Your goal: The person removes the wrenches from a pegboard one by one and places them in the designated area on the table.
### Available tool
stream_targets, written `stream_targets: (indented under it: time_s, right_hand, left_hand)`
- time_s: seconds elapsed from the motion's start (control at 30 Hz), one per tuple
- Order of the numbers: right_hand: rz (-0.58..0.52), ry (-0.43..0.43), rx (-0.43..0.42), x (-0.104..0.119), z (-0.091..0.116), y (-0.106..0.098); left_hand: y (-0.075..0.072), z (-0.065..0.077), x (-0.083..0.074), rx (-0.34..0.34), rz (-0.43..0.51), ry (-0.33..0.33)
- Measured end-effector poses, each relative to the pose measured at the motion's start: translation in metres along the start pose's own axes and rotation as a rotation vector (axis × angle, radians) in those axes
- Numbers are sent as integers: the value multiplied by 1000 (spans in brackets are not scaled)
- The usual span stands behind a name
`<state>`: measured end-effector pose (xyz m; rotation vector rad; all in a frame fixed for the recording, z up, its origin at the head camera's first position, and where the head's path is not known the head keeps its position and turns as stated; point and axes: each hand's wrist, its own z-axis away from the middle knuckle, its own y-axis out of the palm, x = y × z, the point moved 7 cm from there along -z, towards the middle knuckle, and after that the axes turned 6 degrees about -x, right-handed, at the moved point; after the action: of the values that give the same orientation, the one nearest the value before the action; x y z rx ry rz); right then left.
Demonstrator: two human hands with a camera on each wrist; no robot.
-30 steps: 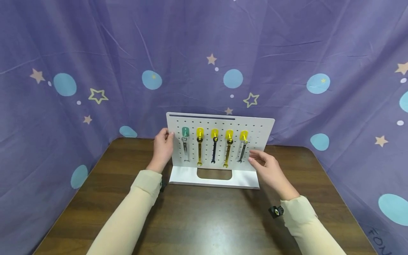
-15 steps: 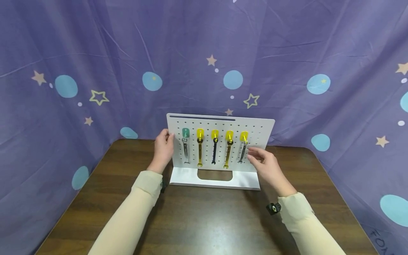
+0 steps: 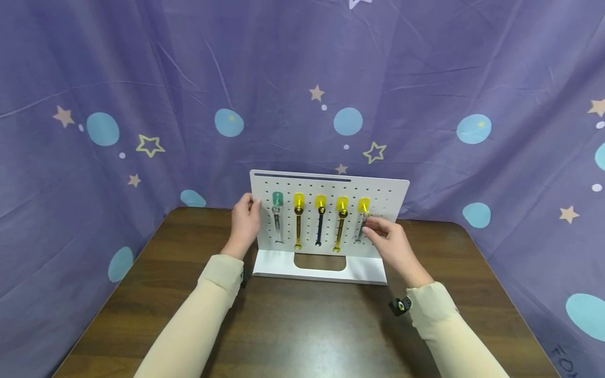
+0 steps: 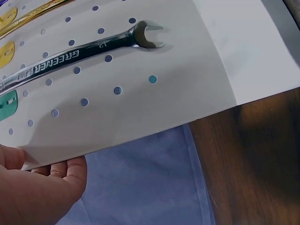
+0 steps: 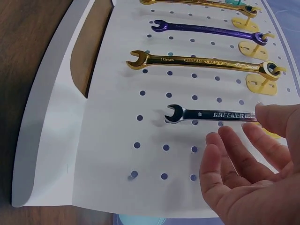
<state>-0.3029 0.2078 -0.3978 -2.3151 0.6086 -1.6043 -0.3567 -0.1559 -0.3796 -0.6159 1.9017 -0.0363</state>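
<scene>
At the far left, the left hand (image 3: 244, 223) holds the side edge of the white board (image 3: 396, 202), its grip clenched there with the thumb on the front and the fingers curled behind, presumably to keep the panel steady. The board stands towards the back of the wooden tabletop (image 3: 307, 325) on a flat foot (image 3: 274, 262) (the part with the wide cutout), which probably stops it tipping.

Next comes a green hook (image 3: 277, 198), with a silver wrench (image 3: 277, 226) hanging from it by its ring end, forked end down. Then three yellow hooks (image 3: 299, 199) carry, in order, a gold wrench (image 3: 298, 228), a dark purple wrench (image 3: 320, 227) and a second gold wrench (image 3: 339, 231); the spacing seems meant to keep each one apart from its neighbour.

The last yellow hook (image 3: 363, 205) has another silver wrench (image 5: 201, 115) at it, ring end up, in front of the board. The right hand (image 3: 389, 241) is here, thumb overlapping the handle and bent fingers just beside it, the bare right margin giving them room. Whether this grip has closed on the metal or only surrounds it, I cannot tell.
</scene>
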Motion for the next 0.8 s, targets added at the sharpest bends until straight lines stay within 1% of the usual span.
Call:
stream_targets:
  time_s: [0.17, 0.27, 0.4, 0.57, 0.8]
  right_hand:
    - [4, -29, -9, -1, -1, 2]
    - [1, -40, -4, -1, -1, 4]
    - [4, -27, 4, -2, 0, 5]
    - [29, -18, 4, -1, 3, 3]
    - [34, -6, 1, -2, 4, 4]
  left_hand:
    - [1, 0, 1, -3, -7, 10]
    - [2, 0, 1, 4, -5, 1]
    - [3, 0, 1, 7, 4, -18]
    - [3, 1, -1, 7, 2, -17]
    - [1, 1, -1, -1, -18, -19]
